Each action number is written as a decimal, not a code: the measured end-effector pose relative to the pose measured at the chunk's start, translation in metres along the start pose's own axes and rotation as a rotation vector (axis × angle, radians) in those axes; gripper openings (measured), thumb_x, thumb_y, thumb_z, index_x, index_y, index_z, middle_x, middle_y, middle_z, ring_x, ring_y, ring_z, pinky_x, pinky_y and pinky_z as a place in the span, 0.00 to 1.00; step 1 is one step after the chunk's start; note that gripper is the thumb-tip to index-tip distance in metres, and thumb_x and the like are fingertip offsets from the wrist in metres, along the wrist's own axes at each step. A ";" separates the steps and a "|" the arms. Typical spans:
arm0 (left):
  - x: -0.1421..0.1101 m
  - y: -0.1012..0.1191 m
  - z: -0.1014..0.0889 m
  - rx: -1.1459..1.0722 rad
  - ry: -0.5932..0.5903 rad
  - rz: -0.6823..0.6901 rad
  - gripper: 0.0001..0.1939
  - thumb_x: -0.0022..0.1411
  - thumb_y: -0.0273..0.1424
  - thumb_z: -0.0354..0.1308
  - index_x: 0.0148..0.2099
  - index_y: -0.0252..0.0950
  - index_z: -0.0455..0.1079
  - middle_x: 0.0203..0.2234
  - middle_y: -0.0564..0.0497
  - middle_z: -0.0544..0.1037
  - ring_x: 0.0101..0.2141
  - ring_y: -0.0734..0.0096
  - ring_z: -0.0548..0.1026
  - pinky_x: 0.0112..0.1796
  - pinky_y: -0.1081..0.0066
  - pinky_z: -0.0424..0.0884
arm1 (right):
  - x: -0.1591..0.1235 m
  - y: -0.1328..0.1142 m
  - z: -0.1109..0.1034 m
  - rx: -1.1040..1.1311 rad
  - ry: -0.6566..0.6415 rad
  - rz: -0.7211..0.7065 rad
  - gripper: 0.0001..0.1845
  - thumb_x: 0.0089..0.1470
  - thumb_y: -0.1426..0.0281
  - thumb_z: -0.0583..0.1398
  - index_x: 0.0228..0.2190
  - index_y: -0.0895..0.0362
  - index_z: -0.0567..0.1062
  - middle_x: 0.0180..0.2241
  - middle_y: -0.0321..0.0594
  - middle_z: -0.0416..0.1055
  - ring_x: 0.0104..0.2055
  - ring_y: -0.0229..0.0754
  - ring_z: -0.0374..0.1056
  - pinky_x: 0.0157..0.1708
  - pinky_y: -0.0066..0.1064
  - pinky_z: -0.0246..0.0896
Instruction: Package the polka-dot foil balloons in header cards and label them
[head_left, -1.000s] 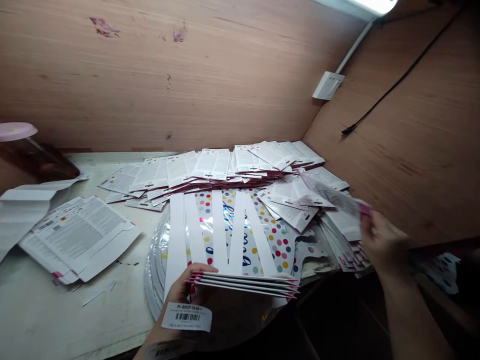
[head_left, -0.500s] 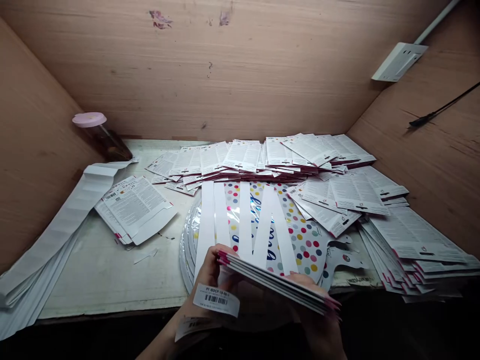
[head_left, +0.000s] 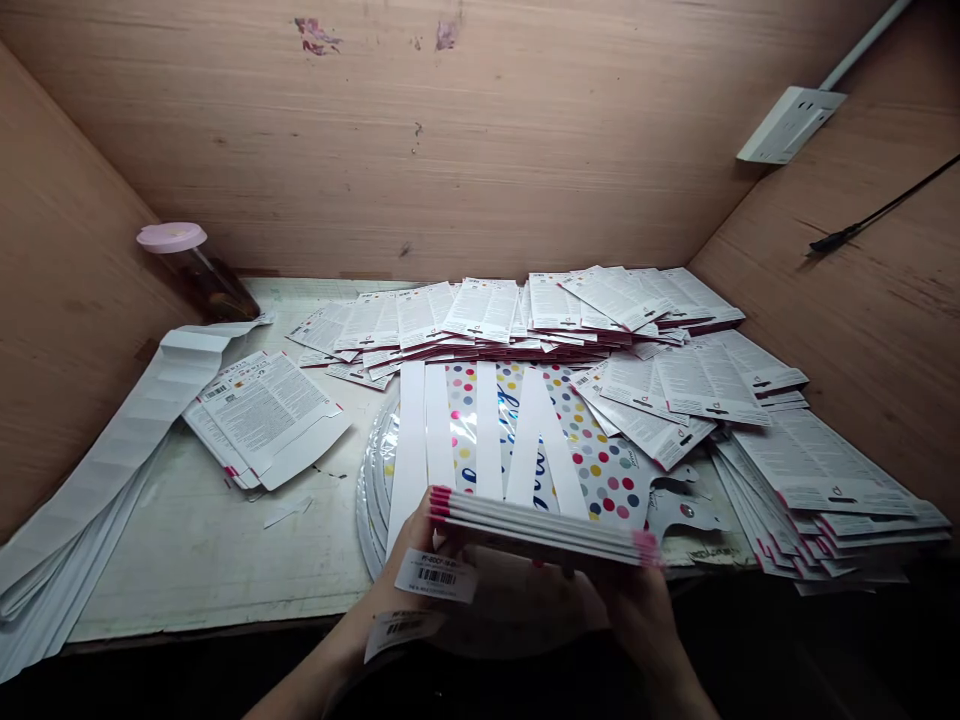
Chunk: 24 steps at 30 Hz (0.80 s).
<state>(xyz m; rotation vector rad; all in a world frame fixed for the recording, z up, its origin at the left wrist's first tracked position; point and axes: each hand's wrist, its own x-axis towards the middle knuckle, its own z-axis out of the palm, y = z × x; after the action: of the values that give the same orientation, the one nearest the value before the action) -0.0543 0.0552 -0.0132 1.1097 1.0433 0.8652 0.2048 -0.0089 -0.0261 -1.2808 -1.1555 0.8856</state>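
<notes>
Packet stack [head_left: 536,526] gripped at opposite ends by both hands [head_left: 411,533], slanting less than half second ago.

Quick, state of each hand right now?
Left hand: closed, holding the stack of packets by its left end.
Right hand: closed on the stack's right end.

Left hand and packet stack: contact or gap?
Touching: the head view plainly shows the left hand gripping the left end of the packet stack.
</notes>
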 end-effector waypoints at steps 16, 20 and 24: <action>0.088 0.023 0.053 1.230 -0.581 0.666 0.39 0.51 0.58 0.62 0.59 0.40 0.68 0.58 0.43 0.70 0.59 0.47 0.64 0.60 0.49 0.57 | 0.134 -0.005 -0.055 -0.332 -0.095 0.530 0.23 0.37 0.69 0.69 0.36 0.57 0.69 0.38 0.48 0.75 0.45 0.57 0.71 0.43 0.47 0.69; 0.096 0.021 0.055 1.240 -0.613 0.676 0.36 0.51 0.57 0.63 0.56 0.40 0.71 0.54 0.44 0.73 0.55 0.49 0.66 0.55 0.55 0.64 | 0.145 -0.010 -0.033 -0.576 0.017 0.274 0.21 0.42 0.73 0.67 0.41 0.56 0.70 0.52 0.54 0.65 0.62 0.64 0.52 0.57 0.53 0.52; 0.100 0.019 0.058 1.275 -0.612 0.695 0.29 0.52 0.53 0.65 0.49 0.39 0.74 0.48 0.44 0.74 0.51 0.48 0.67 0.51 0.56 0.67 | 0.201 -0.004 0.007 -0.699 -0.095 0.137 0.12 0.46 0.71 0.66 0.35 0.57 0.73 0.43 0.52 0.69 0.54 0.59 0.62 0.54 0.49 0.57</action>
<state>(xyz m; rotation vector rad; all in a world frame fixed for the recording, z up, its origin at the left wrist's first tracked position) 0.0296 0.1370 -0.0101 2.7069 0.5983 0.2022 0.2448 0.1856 0.0061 -1.9132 -1.5398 0.6596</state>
